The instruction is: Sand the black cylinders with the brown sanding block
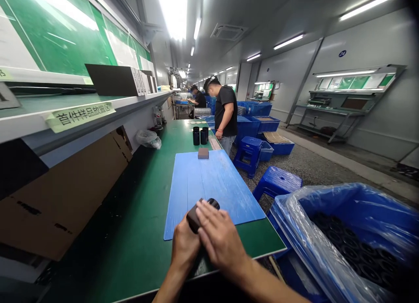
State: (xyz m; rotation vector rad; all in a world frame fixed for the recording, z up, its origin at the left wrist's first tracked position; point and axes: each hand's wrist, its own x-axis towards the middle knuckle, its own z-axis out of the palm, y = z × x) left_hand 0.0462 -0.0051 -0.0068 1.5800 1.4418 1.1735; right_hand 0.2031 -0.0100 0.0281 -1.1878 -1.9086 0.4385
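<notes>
Close in front of me, over the near edge of the blue mat (pixel 212 181), both hands are together on a glossy black cylinder (pixel 214 203) and a dark brown block (pixel 194 219). My left hand (pixel 186 242) is closed around the cylinder from the left and below, its grip partly hidden. Pressed together, the fingers of my right hand (pixel 219 233) lie over the block and hold it against the cylinder's side. Most of the cylinder is covered by my hands. A second brown block (pixel 203 153) rests at the mat's far edge.
Beyond the mat, black cylinders (pixel 196 136) stand upright on the green table (pixel 140 211). At right, a plastic-lined blue bin (pixel 327 198) contains several black round pieces. Blue stools (pixel 278 181) stand beside the table. A co-worker (pixel 226 111) stands farther along; a shelf (pixel 131 104) overhangs at left.
</notes>
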